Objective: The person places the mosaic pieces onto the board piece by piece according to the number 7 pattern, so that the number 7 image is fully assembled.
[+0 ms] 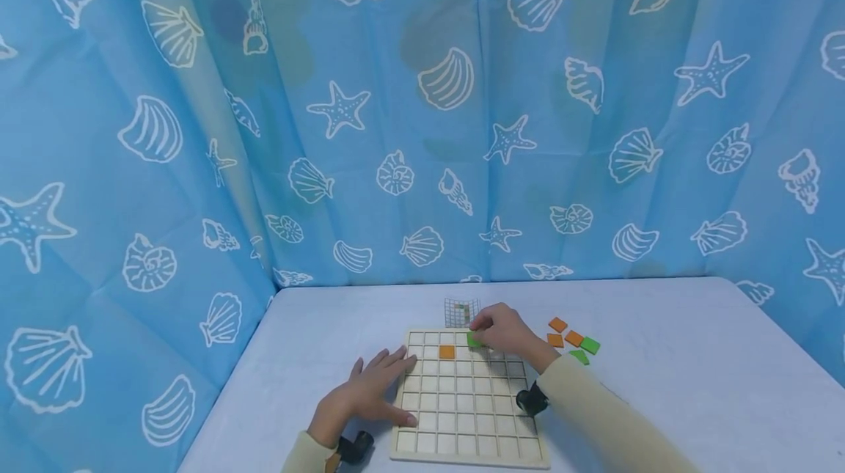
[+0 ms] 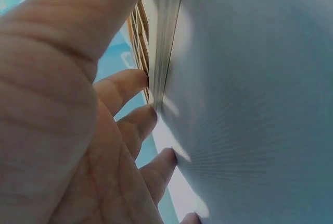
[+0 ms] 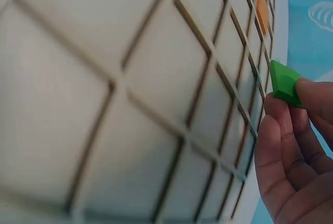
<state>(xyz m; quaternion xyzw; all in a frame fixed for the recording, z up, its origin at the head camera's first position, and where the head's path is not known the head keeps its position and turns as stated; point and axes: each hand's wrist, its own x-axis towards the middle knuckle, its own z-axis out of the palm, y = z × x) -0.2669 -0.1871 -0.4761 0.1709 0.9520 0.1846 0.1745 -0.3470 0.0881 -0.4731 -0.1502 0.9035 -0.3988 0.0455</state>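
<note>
A wooden grid board (image 1: 475, 460) with raised ridges between its square cells lies on the table. My right hand (image 1: 503, 328) pinches a green square tile (image 3: 283, 82) between thumb and fingers, over the board's far row. One orange tile (image 1: 447, 352) sits in a cell in the second row from the far edge, left of the green one. My left hand (image 1: 372, 390) rests at the board's left side, fingers spread, thumb over the near-left cells. In the left wrist view, fingertips (image 2: 139, 78) touch the board's edge.
To the right of the board lie several loose tiles, orange ones (image 1: 557, 325) and green ones (image 1: 590, 345). Behind the far edge stands a small card (image 1: 455, 314) printed with a grid and coloured squares. A blue shell-patterned curtain (image 1: 396, 121) hangs around the white table (image 1: 693, 370).
</note>
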